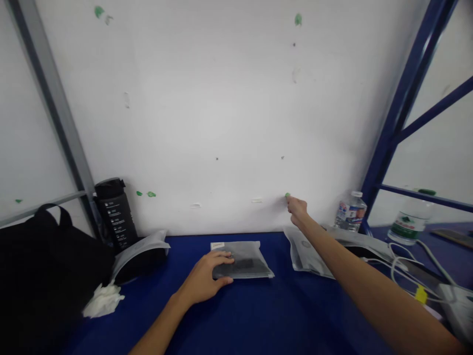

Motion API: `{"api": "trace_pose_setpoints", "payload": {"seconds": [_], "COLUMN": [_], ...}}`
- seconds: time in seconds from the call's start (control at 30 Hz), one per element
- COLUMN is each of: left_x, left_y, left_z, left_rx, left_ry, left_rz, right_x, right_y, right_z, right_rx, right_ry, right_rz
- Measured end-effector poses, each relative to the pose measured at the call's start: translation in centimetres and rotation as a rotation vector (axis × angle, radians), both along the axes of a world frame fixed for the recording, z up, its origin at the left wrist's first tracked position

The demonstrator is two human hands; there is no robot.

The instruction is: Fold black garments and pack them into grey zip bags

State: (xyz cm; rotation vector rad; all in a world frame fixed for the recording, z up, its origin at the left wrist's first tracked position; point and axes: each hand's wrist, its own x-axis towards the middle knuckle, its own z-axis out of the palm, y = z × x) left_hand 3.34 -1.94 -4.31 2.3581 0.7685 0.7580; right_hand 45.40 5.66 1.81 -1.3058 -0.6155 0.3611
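Seeing left grip [207, 278] open, flat on frosted zip bag [254, 261] at 6 o'clock; bag light, slippery, take by edge. Right grip [297, 209] at green dab [287, 195] on wall [192, 98], 1 o'clock, hold unclear.

Here's the left hand [205, 278], low and palm-down, fingers spread and lying flat, left forearm [162, 328] angling in from the bottom edge. And look at that right arm [354, 273], stretched long and high, wrist cocked, right hand [297, 209] up front, fingertips [289, 198] bunched forward!
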Motion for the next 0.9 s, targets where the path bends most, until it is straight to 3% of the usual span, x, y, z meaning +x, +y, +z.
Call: {"api": "trace_pose_setpoints", "payload": {"seconds": [0.17,0.47,0.9], "left_x": [-0.1,0.1,0.0], "left_y": [0.1,-0.3,-0.2], "left_z": [0.0,0.5,0.4], "left_rx": [0.014,0.012,0.018], "left_ry": [-0.008,0.012,0.001], "left_rz": [-0.005,-0.001,0.003], "right_x": [0.1,-0.3,0.0], "right_y": [-0.6,-1.4,-1.3], "right_z": [0.3,0.2,0.9], "right_rx": [-0.041,0.047,-0.046], "right_ry": [0.012,0.017,0.168], "right_rz": [0.006,-0.008,-0.001]}}
